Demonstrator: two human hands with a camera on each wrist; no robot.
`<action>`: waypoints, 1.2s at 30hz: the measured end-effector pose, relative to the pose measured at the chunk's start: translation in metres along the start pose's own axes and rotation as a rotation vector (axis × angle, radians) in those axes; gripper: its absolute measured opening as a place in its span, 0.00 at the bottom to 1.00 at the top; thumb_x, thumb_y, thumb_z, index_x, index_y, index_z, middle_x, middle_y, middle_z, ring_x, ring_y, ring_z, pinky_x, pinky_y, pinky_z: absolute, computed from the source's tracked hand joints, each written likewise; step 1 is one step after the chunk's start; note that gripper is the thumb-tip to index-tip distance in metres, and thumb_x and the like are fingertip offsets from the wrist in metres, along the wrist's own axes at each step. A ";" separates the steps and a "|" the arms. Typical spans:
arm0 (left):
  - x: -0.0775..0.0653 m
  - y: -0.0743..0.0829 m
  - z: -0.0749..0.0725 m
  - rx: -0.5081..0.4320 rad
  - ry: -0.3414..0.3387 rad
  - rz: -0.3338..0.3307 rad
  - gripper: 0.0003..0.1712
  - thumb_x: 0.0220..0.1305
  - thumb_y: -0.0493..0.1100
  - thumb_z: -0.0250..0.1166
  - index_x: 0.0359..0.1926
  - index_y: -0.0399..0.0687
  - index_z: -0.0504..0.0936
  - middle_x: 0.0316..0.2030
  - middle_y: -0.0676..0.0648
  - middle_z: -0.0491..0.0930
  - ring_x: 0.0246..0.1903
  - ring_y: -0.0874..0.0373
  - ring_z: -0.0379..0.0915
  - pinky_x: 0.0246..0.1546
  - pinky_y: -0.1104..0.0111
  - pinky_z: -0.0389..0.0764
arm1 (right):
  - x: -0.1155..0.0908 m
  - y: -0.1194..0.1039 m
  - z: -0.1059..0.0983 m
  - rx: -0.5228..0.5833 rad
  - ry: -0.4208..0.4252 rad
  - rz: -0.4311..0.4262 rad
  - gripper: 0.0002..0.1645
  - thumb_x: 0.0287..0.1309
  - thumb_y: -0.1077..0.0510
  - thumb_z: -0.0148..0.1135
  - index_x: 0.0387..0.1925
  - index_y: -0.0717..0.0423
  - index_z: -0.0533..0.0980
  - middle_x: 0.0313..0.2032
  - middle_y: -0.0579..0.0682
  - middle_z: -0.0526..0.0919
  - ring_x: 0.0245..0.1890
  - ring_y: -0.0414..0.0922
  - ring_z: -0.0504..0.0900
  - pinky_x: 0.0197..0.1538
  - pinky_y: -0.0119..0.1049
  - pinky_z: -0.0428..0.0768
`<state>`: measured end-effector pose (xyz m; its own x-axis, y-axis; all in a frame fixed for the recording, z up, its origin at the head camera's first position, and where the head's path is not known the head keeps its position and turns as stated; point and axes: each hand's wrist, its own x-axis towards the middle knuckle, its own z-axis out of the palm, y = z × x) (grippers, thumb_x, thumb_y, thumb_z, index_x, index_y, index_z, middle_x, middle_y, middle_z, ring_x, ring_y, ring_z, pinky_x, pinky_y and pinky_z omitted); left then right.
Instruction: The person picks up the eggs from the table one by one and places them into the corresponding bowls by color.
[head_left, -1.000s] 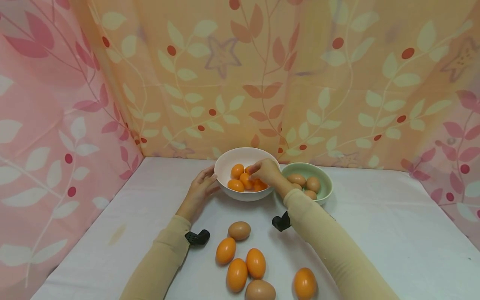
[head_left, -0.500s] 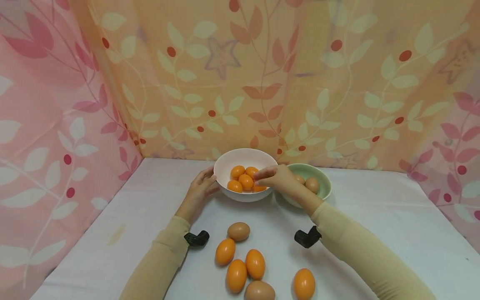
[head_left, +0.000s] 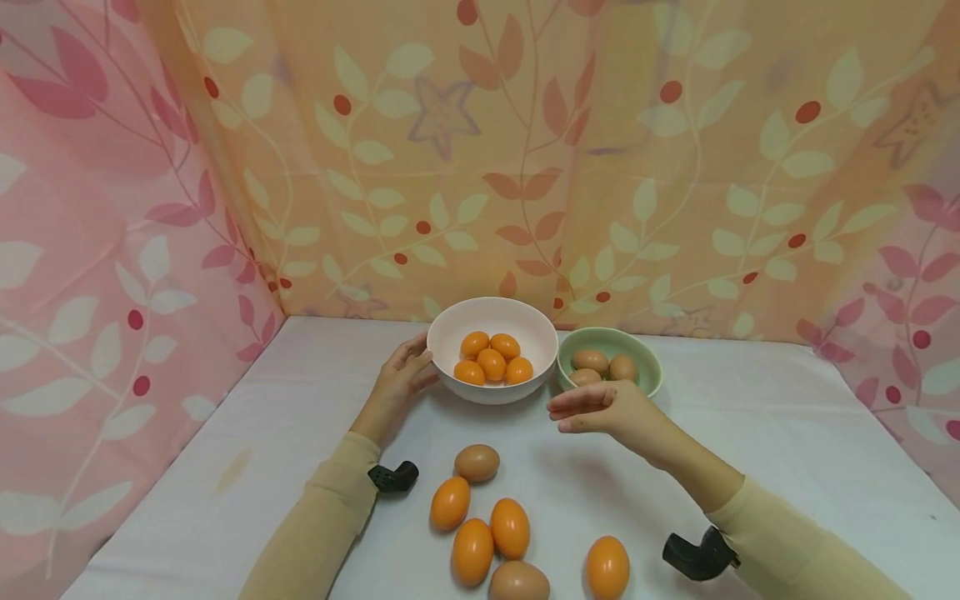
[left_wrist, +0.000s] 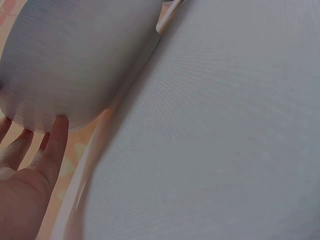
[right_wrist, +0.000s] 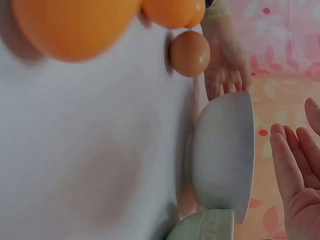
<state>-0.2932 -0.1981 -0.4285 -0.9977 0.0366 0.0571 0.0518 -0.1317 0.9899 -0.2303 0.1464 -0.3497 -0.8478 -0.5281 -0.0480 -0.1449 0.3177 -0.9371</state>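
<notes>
A white bowl (head_left: 491, 315) at the back of the table contains several orange eggs (head_left: 491, 365). My left hand (head_left: 399, 381) rests its fingertips against the bowl's left side; in the left wrist view, those extended fingers (left_wrist: 59, 137) touch the bowl's outer wall (left_wrist: 75, 60). Close against its right side stands a smaller green bowl (head_left: 611, 337) with brown eggs (head_left: 590, 361) in it. My right hand (head_left: 611, 414) hovers in front of the green bowl, hiding part of its front. Nothing is in that hand, and the right wrist view shows its fingers (right_wrist: 287, 160) extended.
Nearer me lie loose eggs: a brown egg (head_left: 477, 463), an orange egg (head_left: 450, 504) beside it, two more orange ones and another brown egg (head_left: 519, 580) at the front. A separate orange egg (head_left: 608, 567) lies to their right. Patterned curtains (head_left: 442, 208) enclose the table.
My right hand has left an orange egg in the white bowl and drawn back to the right and toward me. The left hand stays at the bowl.
</notes>
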 end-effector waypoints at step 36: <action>0.001 0.000 0.000 0.004 0.011 0.000 0.28 0.76 0.43 0.54 0.73 0.48 0.63 0.73 0.45 0.61 0.67 0.47 0.66 0.67 0.49 0.73 | -0.086 0.058 -0.008 0.299 -0.336 0.019 0.28 0.55 0.68 0.69 0.58 0.75 0.74 0.56 0.64 0.82 0.55 0.37 0.83 0.58 0.31 0.81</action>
<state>-0.2938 -0.1978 -0.4283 -0.9981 0.0257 0.0557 0.0519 -0.1282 0.9904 -0.1695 0.2163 -0.3972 -0.6293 -0.7662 -0.1297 0.0646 0.1148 -0.9913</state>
